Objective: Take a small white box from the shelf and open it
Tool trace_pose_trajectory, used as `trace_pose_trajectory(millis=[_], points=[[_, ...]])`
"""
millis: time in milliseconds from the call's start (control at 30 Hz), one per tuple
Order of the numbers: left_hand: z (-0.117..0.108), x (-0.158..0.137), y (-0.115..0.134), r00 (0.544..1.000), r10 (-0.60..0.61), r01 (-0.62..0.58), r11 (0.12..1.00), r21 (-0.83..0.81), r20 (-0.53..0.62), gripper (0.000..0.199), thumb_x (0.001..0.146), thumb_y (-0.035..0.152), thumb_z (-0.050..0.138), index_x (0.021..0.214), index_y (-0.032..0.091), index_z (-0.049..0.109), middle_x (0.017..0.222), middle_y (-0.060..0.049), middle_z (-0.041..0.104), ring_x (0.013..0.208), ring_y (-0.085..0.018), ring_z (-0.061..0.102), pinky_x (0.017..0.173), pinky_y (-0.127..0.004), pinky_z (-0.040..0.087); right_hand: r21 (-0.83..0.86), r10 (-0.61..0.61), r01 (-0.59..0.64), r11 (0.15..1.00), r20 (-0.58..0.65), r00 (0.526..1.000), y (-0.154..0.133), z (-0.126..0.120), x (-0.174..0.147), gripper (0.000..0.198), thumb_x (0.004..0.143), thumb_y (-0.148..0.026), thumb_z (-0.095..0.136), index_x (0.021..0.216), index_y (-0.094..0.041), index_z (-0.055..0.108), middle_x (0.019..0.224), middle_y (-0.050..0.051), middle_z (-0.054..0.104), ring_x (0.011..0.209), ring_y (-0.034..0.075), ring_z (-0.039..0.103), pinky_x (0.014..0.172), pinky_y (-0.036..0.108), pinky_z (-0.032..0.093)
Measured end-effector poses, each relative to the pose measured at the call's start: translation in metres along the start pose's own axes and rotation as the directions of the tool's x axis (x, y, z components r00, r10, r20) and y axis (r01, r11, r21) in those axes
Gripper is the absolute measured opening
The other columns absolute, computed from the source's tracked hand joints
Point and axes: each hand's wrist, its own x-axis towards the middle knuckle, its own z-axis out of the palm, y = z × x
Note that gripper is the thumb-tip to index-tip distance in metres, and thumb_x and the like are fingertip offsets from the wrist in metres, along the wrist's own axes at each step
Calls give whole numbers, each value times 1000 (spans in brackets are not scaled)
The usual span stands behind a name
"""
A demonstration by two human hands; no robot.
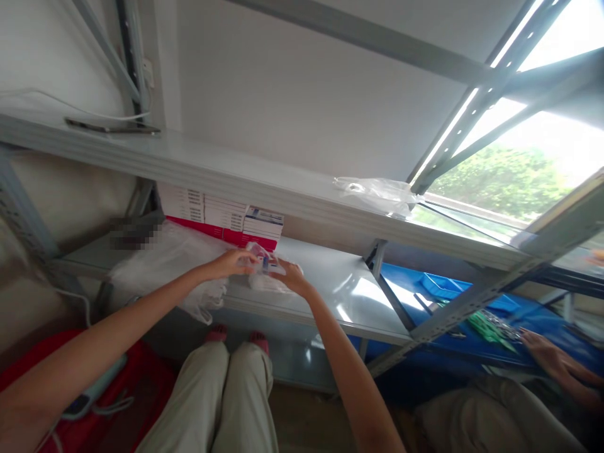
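Observation:
On the lower shelf (330, 267), a small clear plastic bag (264, 282) sits between my hands, with a white-and-blue item inside, perhaps a small box (265, 262). My left hand (233, 263) pinches the bag's left side near its top. From the right, my right hand (290, 275) has its fingers closed on the bag beside the item; its fingertips are partly hidden and blurred. Just behind them stands a row of white boxes (224, 212) in a red tray (226, 233). A heap of clear plastic bags (165, 264) lies to the left, draping over the shelf edge.
The upper shelf (226, 160) crosses above my hands, carrying a phone (113, 128) and a crumpled plastic bag (377, 192). A slanted metal post (453, 289) stands right. Beyond it, another person's hand (547, 355) is near green items (491, 327) on a blue surface. A red stool (151, 377) is lower left.

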Motion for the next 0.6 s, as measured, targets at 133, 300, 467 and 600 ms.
trace_pose_trajectory(millis=[133,300,467,600], points=[[-19,10,8,998,-15,9,996,-88,-69,33,83,39,58,104,15,67,100,-7,69,93,-21,63,83,-30,46,520,70,73,851,-251,966,16,-36,-11,47,82,-51,55,119,-22,60,115,8,67,108,25,60,96,41,43],[-30,29,17,936,-15,24,999,21,-353,56,81,26,57,134,16,44,85,-1,68,78,-15,63,79,-29,48,686,231,125,717,-403,886,25,-63,-20,35,76,-53,60,83,-19,65,102,9,70,96,24,62,90,40,44],[-30,54,24,942,27,30,986,163,-335,22,79,16,56,97,15,69,84,-5,70,83,-18,64,84,-30,47,767,289,172,618,-425,858,25,-52,-3,35,71,-53,63,83,-21,53,68,1,65,71,18,62,75,35,48],[-19,67,31,917,101,-8,972,235,-387,13,80,18,59,76,16,72,90,-6,68,88,-19,63,85,-30,47,799,352,166,578,-427,833,21,-40,18,34,71,-47,62,81,-25,38,57,-6,58,52,12,53,57,27,43]])
